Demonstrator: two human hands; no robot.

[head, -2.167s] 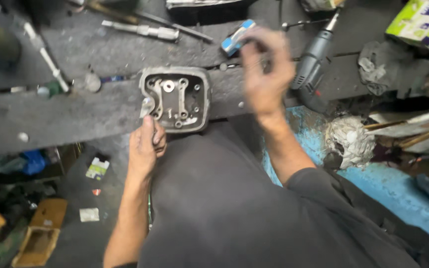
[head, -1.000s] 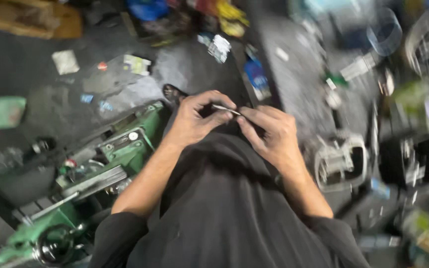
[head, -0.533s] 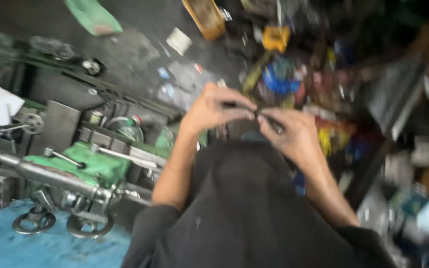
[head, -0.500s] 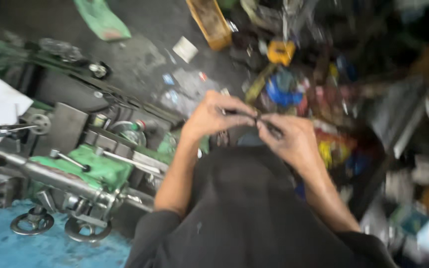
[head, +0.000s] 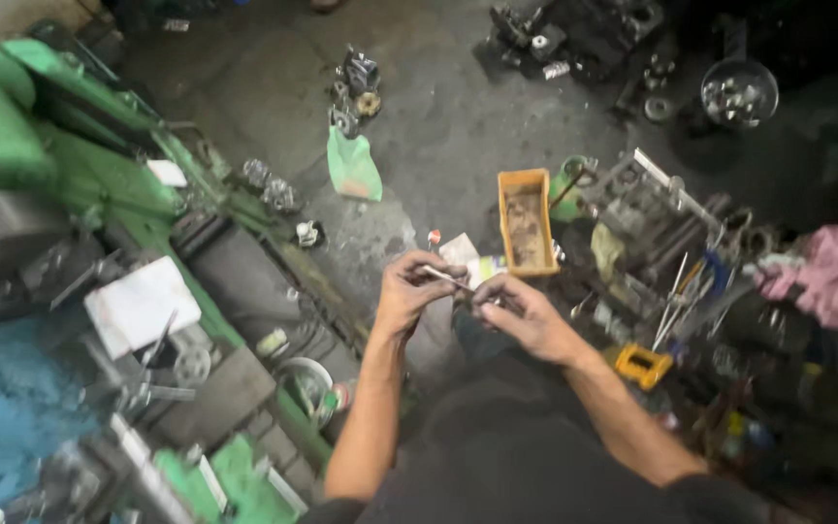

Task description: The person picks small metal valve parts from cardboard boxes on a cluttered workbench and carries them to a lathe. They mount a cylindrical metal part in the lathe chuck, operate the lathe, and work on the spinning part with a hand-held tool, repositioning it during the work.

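Note:
My left hand (head: 409,294) and my right hand (head: 526,315) meet in front of my chest, above a dark workshop floor. Between them runs a thin metal rod (head: 445,279), like a small valve stem. My left fingers pinch its upper left end. My right fingers close on its lower right end, which is hidden inside the fist. Both forearms are bare and my dark shirt fills the bottom of the view.
A green lathe (head: 70,223) with a white paper sheet (head: 141,305) on it fills the left side. An orange tray (head: 524,220), a green bag (head: 352,167), a small yellow box (head: 643,364), a pink rag (head: 831,275) and several metal parts litter the floor.
The view has swung away from the workbench with the engine cover to the floor and lathe. My hands came together on the thin rod and stay joined on it.

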